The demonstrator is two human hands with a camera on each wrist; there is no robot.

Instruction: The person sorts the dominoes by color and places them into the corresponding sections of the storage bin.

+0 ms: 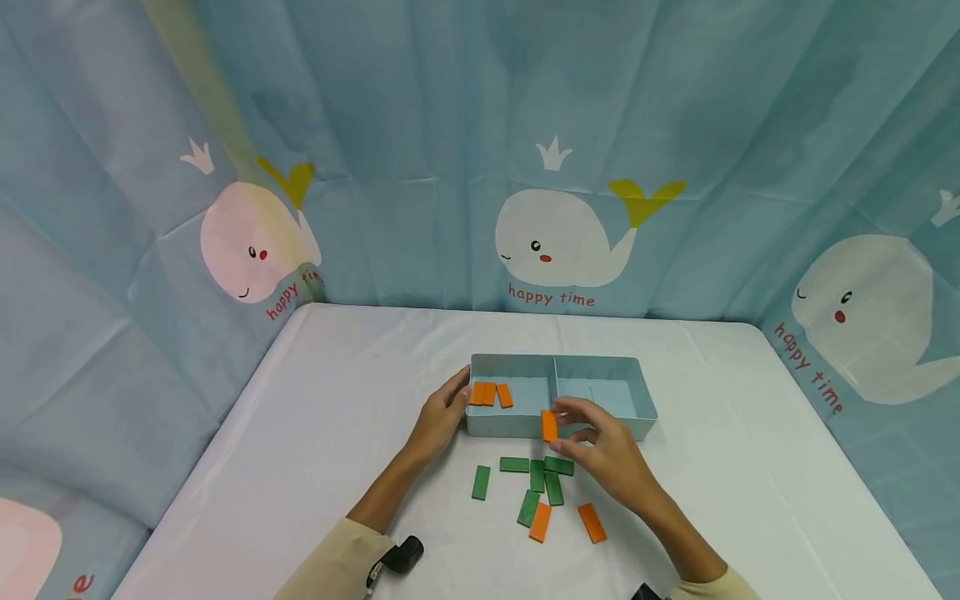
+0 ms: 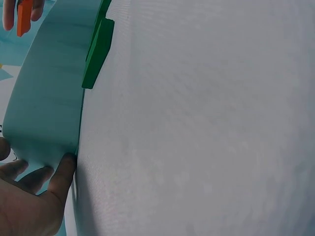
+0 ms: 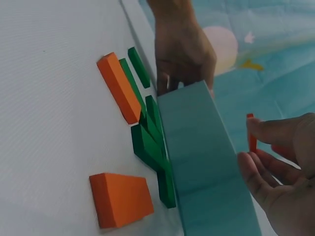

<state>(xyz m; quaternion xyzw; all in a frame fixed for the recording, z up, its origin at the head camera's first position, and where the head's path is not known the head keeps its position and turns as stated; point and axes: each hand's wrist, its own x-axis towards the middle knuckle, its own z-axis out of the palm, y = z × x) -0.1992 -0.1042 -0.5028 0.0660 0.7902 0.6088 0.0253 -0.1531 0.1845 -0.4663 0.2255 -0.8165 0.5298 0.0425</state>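
My right hand (image 1: 606, 454) pinches a flat orange block (image 1: 550, 426) between thumb and fingers above the front wall of a blue-grey two-compartment box (image 1: 504, 427). At the box's left end, my left hand (image 1: 437, 421) holds the end wall, its fingertips against it in the left wrist view. Inside the left compartment lie several orange blocks (image 1: 488, 394). In front of the box, several green blocks (image 1: 514, 465) are scattered on the white cloth, some touching. Two more orange blocks lie there, one block (image 1: 592, 523) apart and one block (image 1: 540, 522) against a green one.
A white-covered table (image 1: 337, 375) lies under everything. Behind and beside it hangs a blue curtain (image 1: 420, 167) printed with whales. A divider (image 1: 555, 379) splits the box; no blocks show in its right compartment. A dark wrist device (image 1: 405, 554) sits by the left sleeve.
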